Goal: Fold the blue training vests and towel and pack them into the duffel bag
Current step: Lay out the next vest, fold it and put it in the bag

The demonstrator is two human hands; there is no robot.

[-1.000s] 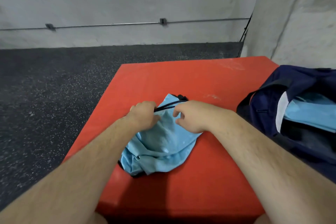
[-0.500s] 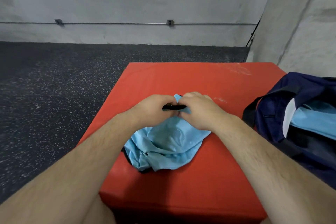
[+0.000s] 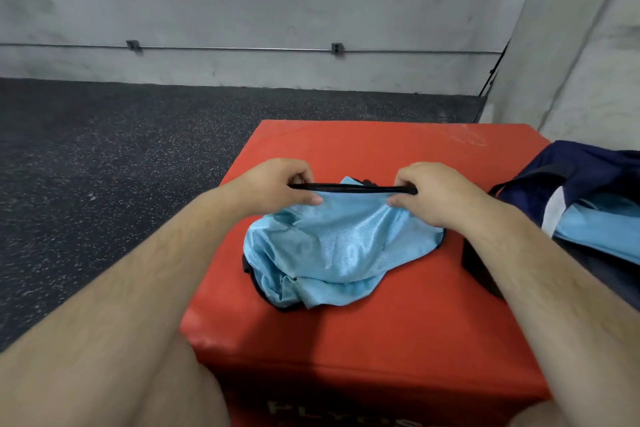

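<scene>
Vest (image 3: 339,246), blue, lies crumpled on red plyo box (image 3: 381,329), near duffel bag (image 3: 581,166) at right. Left grip (image 3: 277,185) and right grip (image 3: 429,191) both pinch its black hem (image 3: 349,187), stretched taut between them, likely to square it for folding.

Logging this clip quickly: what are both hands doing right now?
Left hand: pinches the black edge of the blue vest.
Right hand: pinches the same edge.

Pale blue on orange-red.
The vest (image 3: 339,246) was shiny light blue with black trim, the box (image 3: 398,333) orange-red, the duffel bag (image 3: 568,166) navy with a white panel, the floor (image 3: 121,149) dark grey, white-speckled.
</scene>
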